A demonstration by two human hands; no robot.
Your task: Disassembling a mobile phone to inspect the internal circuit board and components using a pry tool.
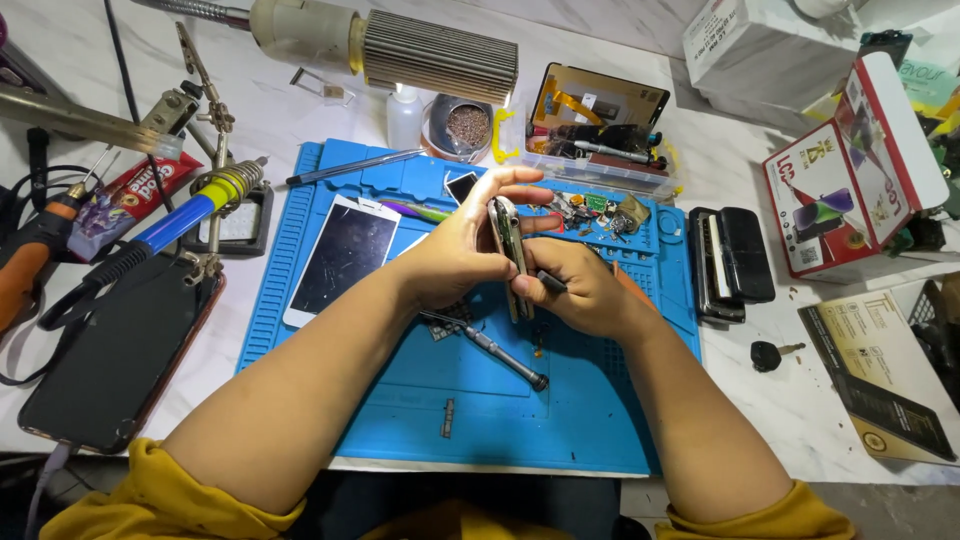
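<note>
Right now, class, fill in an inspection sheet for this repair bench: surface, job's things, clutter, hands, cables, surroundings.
Surface: white table with a blue mat on it.
Job's things: phone held on edge over the mat; small dark tool at its side.
Clutter: screen panel, screwdriver, soldering iron, glue tube, parts tray, small bottle, key, dark phone.
Hands: left hand grips the phone; right hand steadies it and holds the tool.
Cables: black leads at the left edge.
Surroundings: red and white box, lamp, booklet.
</note>
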